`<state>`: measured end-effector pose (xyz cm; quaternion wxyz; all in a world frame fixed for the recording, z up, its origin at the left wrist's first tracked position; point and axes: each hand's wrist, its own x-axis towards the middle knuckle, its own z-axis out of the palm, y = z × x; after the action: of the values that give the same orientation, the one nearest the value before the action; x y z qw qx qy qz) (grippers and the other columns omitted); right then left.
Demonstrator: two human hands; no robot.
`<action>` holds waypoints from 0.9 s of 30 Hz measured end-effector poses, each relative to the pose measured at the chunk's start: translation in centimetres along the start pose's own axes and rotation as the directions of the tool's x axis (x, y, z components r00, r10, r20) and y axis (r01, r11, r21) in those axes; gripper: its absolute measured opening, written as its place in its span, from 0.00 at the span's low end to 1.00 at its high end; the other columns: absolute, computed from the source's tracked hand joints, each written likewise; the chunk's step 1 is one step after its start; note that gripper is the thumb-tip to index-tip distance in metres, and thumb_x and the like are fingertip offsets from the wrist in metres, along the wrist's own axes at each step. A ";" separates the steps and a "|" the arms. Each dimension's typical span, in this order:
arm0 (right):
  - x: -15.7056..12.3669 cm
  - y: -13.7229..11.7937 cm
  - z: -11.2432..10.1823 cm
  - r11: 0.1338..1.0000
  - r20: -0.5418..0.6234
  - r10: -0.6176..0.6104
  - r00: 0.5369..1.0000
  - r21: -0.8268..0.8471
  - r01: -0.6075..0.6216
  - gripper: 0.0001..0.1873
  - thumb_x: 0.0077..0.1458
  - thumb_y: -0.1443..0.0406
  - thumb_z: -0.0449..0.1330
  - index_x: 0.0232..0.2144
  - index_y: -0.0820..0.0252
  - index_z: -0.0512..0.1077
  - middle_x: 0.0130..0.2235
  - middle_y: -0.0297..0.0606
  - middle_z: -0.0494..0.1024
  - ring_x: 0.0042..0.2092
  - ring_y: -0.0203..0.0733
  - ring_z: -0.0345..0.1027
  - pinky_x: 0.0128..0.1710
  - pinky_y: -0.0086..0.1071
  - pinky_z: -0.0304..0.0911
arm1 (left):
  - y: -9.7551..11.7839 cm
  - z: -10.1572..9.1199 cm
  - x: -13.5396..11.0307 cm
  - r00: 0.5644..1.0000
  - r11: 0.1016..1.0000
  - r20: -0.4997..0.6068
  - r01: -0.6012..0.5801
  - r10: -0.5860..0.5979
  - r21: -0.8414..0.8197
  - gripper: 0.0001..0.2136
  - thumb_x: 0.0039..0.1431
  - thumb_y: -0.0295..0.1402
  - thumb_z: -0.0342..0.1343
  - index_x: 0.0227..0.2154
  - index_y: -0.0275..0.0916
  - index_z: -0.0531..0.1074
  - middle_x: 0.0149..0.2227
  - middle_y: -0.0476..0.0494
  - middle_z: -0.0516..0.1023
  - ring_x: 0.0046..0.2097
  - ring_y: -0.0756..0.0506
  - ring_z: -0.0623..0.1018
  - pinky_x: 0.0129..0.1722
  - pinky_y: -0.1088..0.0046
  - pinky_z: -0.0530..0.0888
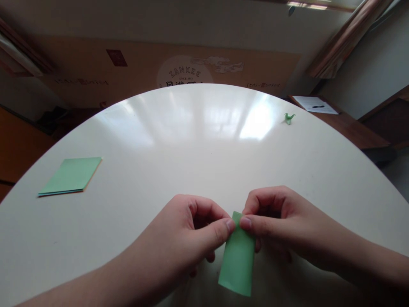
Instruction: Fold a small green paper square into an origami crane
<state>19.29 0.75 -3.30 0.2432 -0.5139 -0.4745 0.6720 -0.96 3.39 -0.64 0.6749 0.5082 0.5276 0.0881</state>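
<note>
Near the front of the white table, a narrow piece of green paper point(238, 262) hangs between my two hands, slightly curved and with its lower end free. My left hand point(200, 228) pinches its left edge near the top between thumb and fingers. Close beside it, my right hand point(271, 213) grips the right edge the same way, the thumb lying on the front face. The fingers behind the paper are partly hidden. Whether the paper is folded in layers I cannot tell.
A stack of square coloured paper point(72, 175), green on top, lies on the round white table point(179, 166) at left. A small folded green paper bird point(289, 118) stands at the far right. Beyond the edge, a brown side table point(358, 128) bears a white sheet point(308, 102) and a pen point(318, 106).
</note>
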 end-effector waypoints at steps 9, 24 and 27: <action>0.1 0.4 0.6 0.971 -0.098 -0.229 0.969 0.049 0.234 0.07 0.53 0.67 0.70 0.36 0.56 0.77 0.28 0.31 0.79 0.29 0.33 0.72 0.22 0.19 0.61 | -0.6 -0.1 0.6 1.000 1.000 0.011 -0.009 0.009 -0.005 0.07 0.52 0.37 0.64 0.28 0.38 0.79 0.18 0.54 0.71 0.19 0.54 0.66 0.18 0.84 0.64; -0.2 0.5 0.6 0.963 -0.125 -0.270 0.955 -0.040 0.267 0.01 0.55 0.66 0.68 0.33 0.56 0.80 0.29 0.34 0.79 0.26 0.33 0.69 0.21 0.21 0.62 | -1.5 -0.1 0.7 0.998 0.997 0.016 -0.065 0.066 -0.031 0.11 0.55 0.42 0.62 0.28 0.39 0.81 0.18 0.52 0.70 0.19 0.54 0.65 0.16 0.85 0.63; -0.2 0.5 0.6 0.962 -0.126 -0.272 0.954 -0.046 0.268 0.01 0.55 0.66 0.68 0.32 0.56 0.80 0.28 0.33 0.79 0.26 0.32 0.69 0.20 0.21 0.62 | -1.5 -0.1 0.8 0.998 0.998 0.017 -0.062 0.063 -0.026 0.11 0.55 0.42 0.62 0.28 0.39 0.81 0.18 0.52 0.70 0.20 0.54 0.65 0.17 0.85 0.63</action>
<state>18.96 0.11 -3.63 0.3562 -0.4907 -0.5328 0.5903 -1.34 3.23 -2.33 0.6829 0.5168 0.5042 0.1112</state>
